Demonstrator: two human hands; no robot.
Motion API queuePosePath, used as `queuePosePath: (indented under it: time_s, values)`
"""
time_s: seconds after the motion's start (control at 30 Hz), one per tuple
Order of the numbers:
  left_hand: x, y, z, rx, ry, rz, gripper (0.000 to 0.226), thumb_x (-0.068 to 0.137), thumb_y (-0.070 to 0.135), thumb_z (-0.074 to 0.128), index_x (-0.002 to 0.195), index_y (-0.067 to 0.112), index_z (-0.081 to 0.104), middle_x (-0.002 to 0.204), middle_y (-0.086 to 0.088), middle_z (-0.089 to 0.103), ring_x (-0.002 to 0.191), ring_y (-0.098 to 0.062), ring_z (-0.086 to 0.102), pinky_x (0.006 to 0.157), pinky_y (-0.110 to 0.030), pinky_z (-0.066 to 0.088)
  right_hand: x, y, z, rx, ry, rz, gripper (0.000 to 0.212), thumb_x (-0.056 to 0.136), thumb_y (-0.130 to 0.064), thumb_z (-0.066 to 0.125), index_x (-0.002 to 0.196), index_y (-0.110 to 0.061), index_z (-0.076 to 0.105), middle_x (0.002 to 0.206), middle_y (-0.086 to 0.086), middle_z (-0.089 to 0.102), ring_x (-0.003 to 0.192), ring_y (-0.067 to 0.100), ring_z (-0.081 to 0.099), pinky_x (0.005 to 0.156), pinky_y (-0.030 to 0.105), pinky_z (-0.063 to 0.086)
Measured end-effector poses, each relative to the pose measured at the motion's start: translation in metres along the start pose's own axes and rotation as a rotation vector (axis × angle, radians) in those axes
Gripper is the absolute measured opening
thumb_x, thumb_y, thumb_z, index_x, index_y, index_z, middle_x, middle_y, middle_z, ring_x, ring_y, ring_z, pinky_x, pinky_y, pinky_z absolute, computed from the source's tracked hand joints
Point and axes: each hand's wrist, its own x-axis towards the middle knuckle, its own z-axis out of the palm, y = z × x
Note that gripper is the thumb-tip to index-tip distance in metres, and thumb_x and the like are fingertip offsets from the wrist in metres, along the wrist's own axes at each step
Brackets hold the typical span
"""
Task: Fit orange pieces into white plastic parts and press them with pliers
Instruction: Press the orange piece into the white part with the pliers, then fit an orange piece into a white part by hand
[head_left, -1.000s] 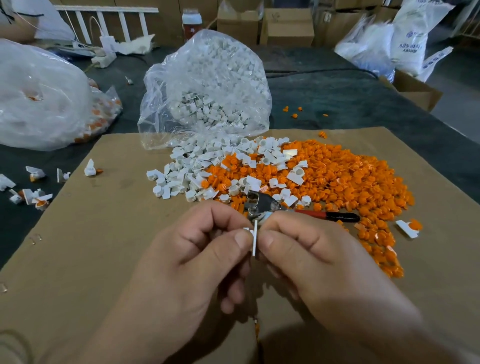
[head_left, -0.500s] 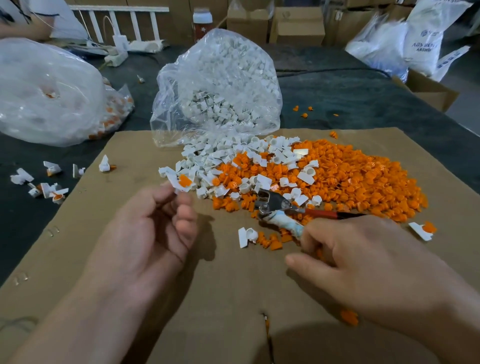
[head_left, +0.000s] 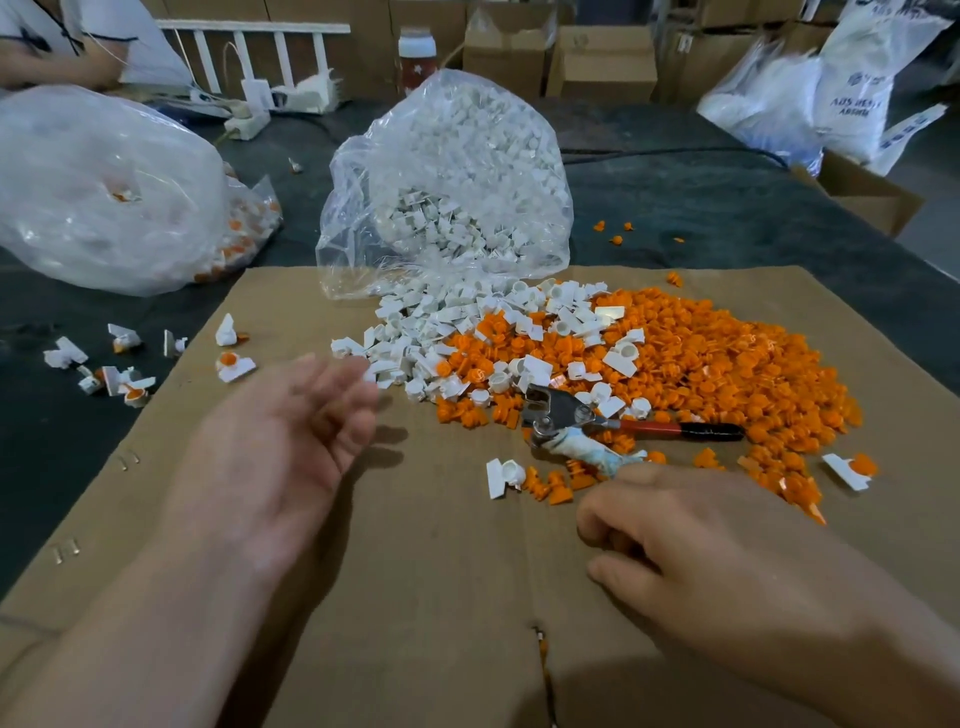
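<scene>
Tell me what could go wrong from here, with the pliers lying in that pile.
1. The pliers lie against the orange pieces; the right hand pulling them out by the wrapped handle could scatter pieces off the cardboard.
2. Some fitted parts lie loose beyond the left hand, not far from the white parts pile, so they might get mixed back in.

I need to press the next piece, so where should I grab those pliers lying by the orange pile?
Take the pliers by the two handles, not the metal head. They splay rightward, one red and black, one wrapped in pale tape, so come from the right with the right hand, which lies beside the taped handle.
</scene>
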Motion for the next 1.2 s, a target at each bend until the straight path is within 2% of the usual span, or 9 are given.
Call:
queuePosePath:
  time_s: [0.07,0.2,0.33,0.43,0.6,0.9,1.0,1.1,1.2]
  values:
    - [-0.019,-0.011,0.015,0.502,-0.092,0.116,0.015,0.093,0.015,0.064,0.104,0.023,0.072,0.09,-0.005,0.077,0.063,-0.011,0.067,0.055,-0.024,0.053,0.002,-0.001,-0.001,0.043,0.033,-0.017,0.011,0.094,-0.044,0.048,0.095,-0.033,0.048,0.097,-0.016,0.044,0.091,0.002,0.042,0.076,0.019,0.037]
    - [-0.046,-0.025,0.021,1.432,-0.401,0.558,0.025,0.094,0.045,0.054,0.117,0.042,0.064,0.104,0.02,0.064,0.091,0.001,0.057,0.079,-0.021,0.045,0.002,-0.001,-0.002,0.078,0.04,-0.053,0.012,0.093,-0.046,0.05,0.102,-0.038,0.048,0.102,-0.02,0.042,0.096,-0.002,0.034,0.079,0.014,0.034]
    - [-0.048,-0.031,0.028,1.626,-0.474,0.683,0.042,0.094,0.056,0.042,0.117,0.031,0.066,0.111,0.012,0.058,0.102,-0.009,0.049,0.081,-0.023,0.035,0.0,-0.001,0.002,0.061,-0.046,-0.047,0.019,0.095,-0.05,0.047,0.111,-0.042,0.043,0.106,-0.019,0.038,0.098,0.0,0.035,0.08,0.018,0.034]
    - [-0.049,-0.033,0.033,1.677,-0.501,0.728,0.032,0.091,0.048,0.049,0.102,0.025,0.067,0.1,0.008,0.054,0.097,-0.014,0.048,0.079,-0.023,0.032,0.001,-0.003,0.003,0.075,-0.049,-0.045,0.011,0.099,-0.042,0.042,0.109,-0.04,0.046,0.106,-0.017,0.039,0.097,0.002,0.04,0.082,0.021,0.039]
    - [-0.049,-0.034,0.033,1.574,-0.442,0.698,0.018,0.086,0.045,0.065,0.089,0.037,0.049,0.086,0.021,0.043,0.085,-0.002,0.035,0.069,-0.017,0.03,0.005,-0.005,0.003,0.104,0.028,-0.049,0.01,0.1,-0.035,0.044,0.104,-0.035,0.053,0.105,-0.018,0.044,0.097,0.0,0.042,0.083,0.02,0.039]
    - [-0.054,-0.032,0.033,1.416,-0.405,0.637,0.017,0.084,0.026,0.07,0.076,0.031,0.055,0.076,0.018,0.055,0.087,0.0,0.05,0.067,-0.015,0.038,0.009,-0.004,0.009,0.221,0.23,-0.048,0.016,0.093,-0.019,0.055,0.099,-0.032,0.062,0.093,-0.017,0.054,0.092,0.002,0.047,0.075,0.015,0.037]
    - [-0.056,-0.033,0.034,1.41,-0.363,0.625,0.015,0.086,0.026,0.07,0.084,0.033,0.057,0.08,0.018,0.056,0.09,0.002,0.049,0.07,-0.016,0.039,0.01,0.0,0.011,0.418,0.397,0.025,0.021,0.089,-0.016,0.058,0.094,-0.035,0.065,0.09,-0.017,0.06,0.09,0.001,0.057,0.073,0.015,0.043]
    - [-0.056,-0.032,0.035,1.409,-0.383,0.624,0.012,0.087,0.024,0.067,0.091,0.034,0.063,0.083,0.021,0.058,0.093,0.005,0.05,0.071,-0.01,0.038,0.01,0.002,0.012,0.786,0.457,0.125,0.025,0.089,-0.012,0.062,0.095,-0.036,0.069,0.089,-0.016,0.069,0.079,0.002,0.068,0.068,0.011,0.051]
    - [-0.057,-0.031,0.034,1.128,-0.374,0.385,0.011,0.087,0.024,0.065,0.087,0.033,0.072,0.073,0.016,0.065,0.07,-0.001,0.058,0.061,-0.009,0.039,0.013,0.001,0.01,1.27,0.406,0.205,0.021,0.084,-0.005,0.068,0.09,-0.023,0.076,0.082,0.003,0.075,0.074,0.017,0.073,0.061,0.019,0.056]
